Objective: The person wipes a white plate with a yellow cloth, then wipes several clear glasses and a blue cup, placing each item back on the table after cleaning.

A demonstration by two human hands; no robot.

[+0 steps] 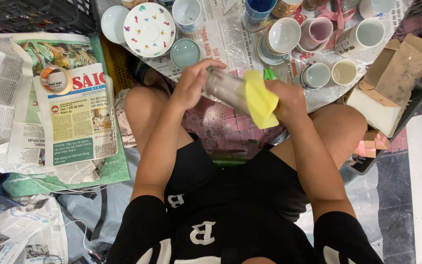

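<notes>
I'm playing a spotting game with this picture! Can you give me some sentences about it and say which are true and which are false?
1. The left hand holds a clear glass tumbler. True.
2. The right hand presses a red sponge on it. False: it is a yellow cloth.
3. A white saucer with small coloured motifs lies on newspaper. True.
4. The roll of clear tape sits inside the brown cardboard box. False: it rests on a newspaper at the person's left.
</notes>
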